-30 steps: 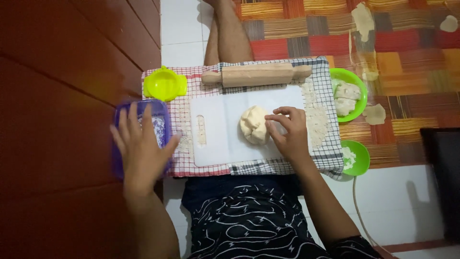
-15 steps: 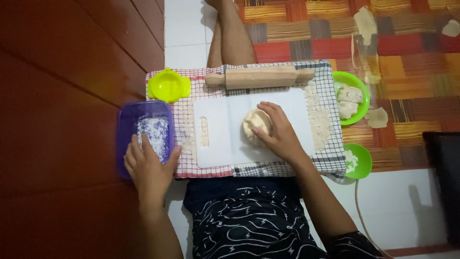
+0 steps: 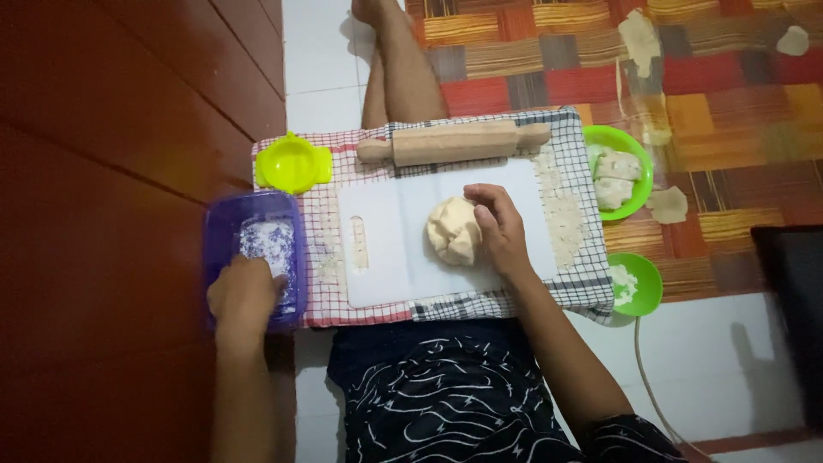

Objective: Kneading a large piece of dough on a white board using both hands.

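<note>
A: Dough lump (image 3: 453, 230): 1 item, pale, on white cutting board (image 3: 403, 257), over checked cloth (image 3: 566, 283) across the lap. Risk?

B: Sticking to the board, likely; little flour shows under it.

A: Hands?

B: Right hand (image 3: 501, 230): fingers curled loosely, resting against the lump's side. Left hand (image 3: 244, 296): fingers bent down into purple flour tub (image 3: 253, 257); grip cannot be told.

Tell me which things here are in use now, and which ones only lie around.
In use:
left hand in the purple tub of flour
right hand on the dough
white board

Lying about:
rolling pin
yellow mould
two green bowls
checked cloth
</note>
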